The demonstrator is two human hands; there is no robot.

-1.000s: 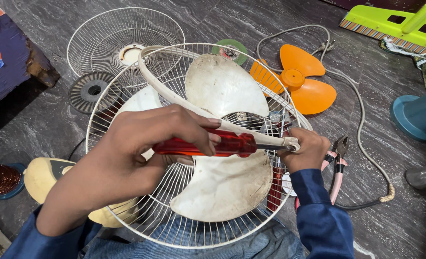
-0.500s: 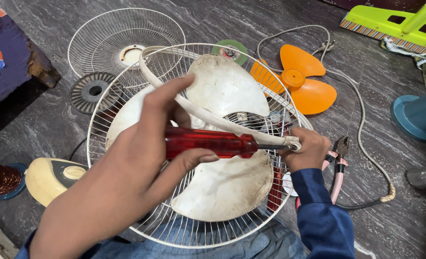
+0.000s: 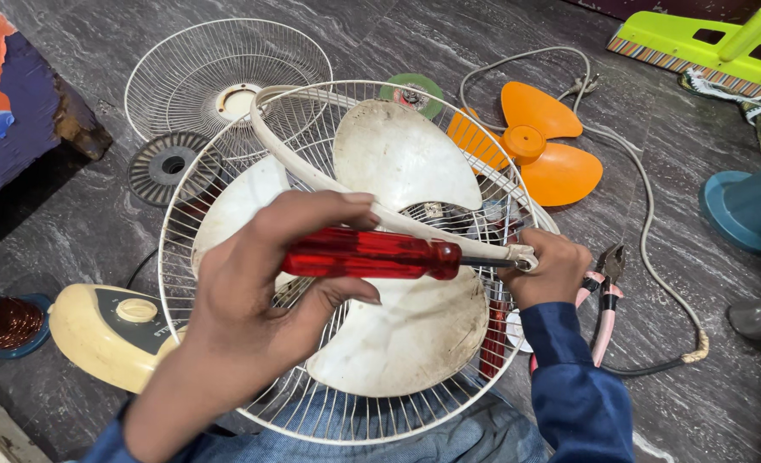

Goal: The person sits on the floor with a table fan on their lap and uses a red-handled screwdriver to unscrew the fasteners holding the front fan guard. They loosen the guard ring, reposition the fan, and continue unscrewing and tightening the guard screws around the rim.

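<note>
My left hand [image 3: 260, 291] grips the red handle of a screwdriver [image 3: 372, 254] held level over a white wire fan guard [image 3: 226, 360]. The screwdriver's tip meets the clamp end of a cream plastic rim band [image 3: 286, 159] at the guard's right edge. My right hand [image 3: 553, 267] pinches that clamp end and the guard rim. Inside the guard sits a dirty white fan blade [image 3: 402, 159] with three lobes.
A second wire guard [image 3: 217, 64] and a grey vented disc [image 3: 168, 167] lie at the far left. An orange fan blade [image 3: 539, 141], pink-handled pliers [image 3: 605, 296], a grey power cord [image 3: 646, 223], a cream fan base [image 3: 110, 330], a copper wire spool [image 3: 3, 321] and a green broom [image 3: 706, 47] surround it.
My left hand has rolled its fingers around the red handle, turning the screwdriver. The right hand and guard have stayed in place.
</note>
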